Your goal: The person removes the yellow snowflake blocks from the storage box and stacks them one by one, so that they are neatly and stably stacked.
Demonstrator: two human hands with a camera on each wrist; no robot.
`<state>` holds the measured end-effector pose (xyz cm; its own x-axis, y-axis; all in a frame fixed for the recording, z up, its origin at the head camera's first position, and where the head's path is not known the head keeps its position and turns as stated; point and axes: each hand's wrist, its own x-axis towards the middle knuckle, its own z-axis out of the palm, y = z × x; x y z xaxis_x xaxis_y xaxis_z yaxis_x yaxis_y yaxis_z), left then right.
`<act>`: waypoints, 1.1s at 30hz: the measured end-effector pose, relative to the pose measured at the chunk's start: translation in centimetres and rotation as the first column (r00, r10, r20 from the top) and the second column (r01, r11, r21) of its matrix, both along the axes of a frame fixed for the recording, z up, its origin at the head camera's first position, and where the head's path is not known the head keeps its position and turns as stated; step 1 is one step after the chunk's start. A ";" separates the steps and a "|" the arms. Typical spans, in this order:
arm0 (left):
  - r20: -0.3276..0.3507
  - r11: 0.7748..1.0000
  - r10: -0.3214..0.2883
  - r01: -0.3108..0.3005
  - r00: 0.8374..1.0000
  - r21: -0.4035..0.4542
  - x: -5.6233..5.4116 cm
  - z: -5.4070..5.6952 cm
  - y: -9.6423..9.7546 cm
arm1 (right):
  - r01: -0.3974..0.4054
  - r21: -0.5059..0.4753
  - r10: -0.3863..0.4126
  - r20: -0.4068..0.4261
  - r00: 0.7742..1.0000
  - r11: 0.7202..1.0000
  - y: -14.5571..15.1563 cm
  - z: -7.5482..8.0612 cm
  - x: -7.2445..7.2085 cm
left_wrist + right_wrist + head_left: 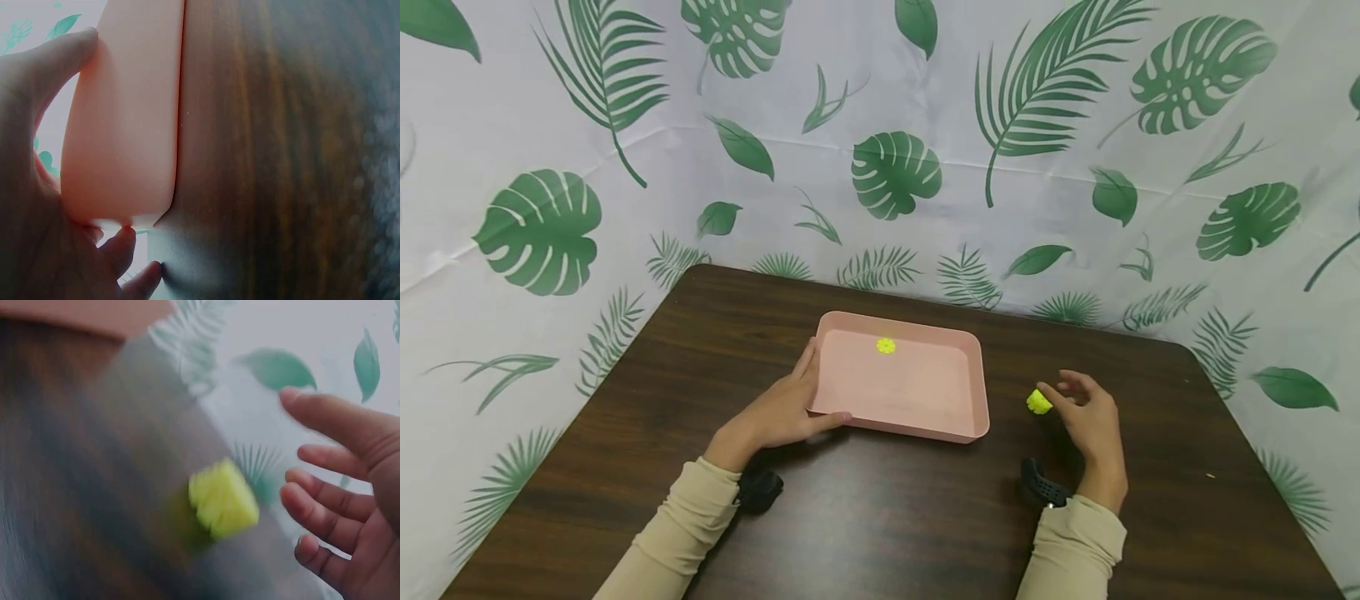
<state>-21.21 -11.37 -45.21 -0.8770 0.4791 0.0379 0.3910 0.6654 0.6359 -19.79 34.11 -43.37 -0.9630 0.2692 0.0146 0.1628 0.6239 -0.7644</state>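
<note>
A shallow pink tray [891,425] lies on the dark wooden table. My left hand [786,408] grips its left end, thumb on the front rim and fingers along the left side; in the left wrist view the pink wall [125,125] sits between thumb and fingers. Inside the tray, near the back, is a small yellow flower-shaped piece [886,345]. To the right of the tray stands a small yellow block with a notched edge [1038,402]. My right hand [1092,421] is beside it; in the right wrist view the fingers are spread and apart from the yellow block [224,500].
Behind the table hangs a white cloth with green leaves [895,175]. Each wrist wears a black device, the left one [760,492] and the right one [1041,483]. A tiny pale speck [1210,476] lies on the table at right.
</note>
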 end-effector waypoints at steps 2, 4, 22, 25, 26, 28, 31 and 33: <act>0.002 1.000 0.000 0.000 1.000 0.002 0.0 0.0 0.0 | -0.011 0.001 0.011 -0.035 0.999 1.000 -0.9 0.7 -0.4; 0.002 1.000 0.000 0.000 1.000 0.000 0.0 -0.1 0.0 | -0.020 0.003 0.020 -0.067 0.998 1.000 -2.1 1.5 -0.9; 0.044 0.999 0.031 -0.029 0.999 -0.034 0.4 -0.2 0.0 | -0.304 -0.140 0.268 -0.227 0.936 0.942 -16.6 1.0 -5.5; 0.047 0.999 0.033 -0.031 0.998 -0.038 0.6 -0.3 0.0 | -0.311 -0.158 0.270 -0.234 0.934 0.937 -18.4 0.4 -6.0; 0.046 0.999 0.034 -0.032 0.998 -0.038 0.6 -0.3 0.0 | -0.314 -0.166 0.271 -0.237 0.933 0.935 -18.9 0.2 -6.1; 0.042 0.999 0.035 -0.033 0.999 -0.032 0.6 -0.4 0.0 | -0.324 -0.189 0.276 -0.241 0.930 0.927 -20.0 -0.1 -6.4; 0.024 0.999 0.034 -0.034 0.999 -0.017 0.6 -0.3 -0.1 | -0.316 -0.201 0.263 -0.251 0.932 0.927 -21.3 -0.5 -7.0; 0.011 0.999 0.034 -0.034 0.999 -0.006 0.6 -0.2 -0.2 | -0.305 -0.193 0.253 -0.254 0.934 0.933 -22.0 -0.7 -7.4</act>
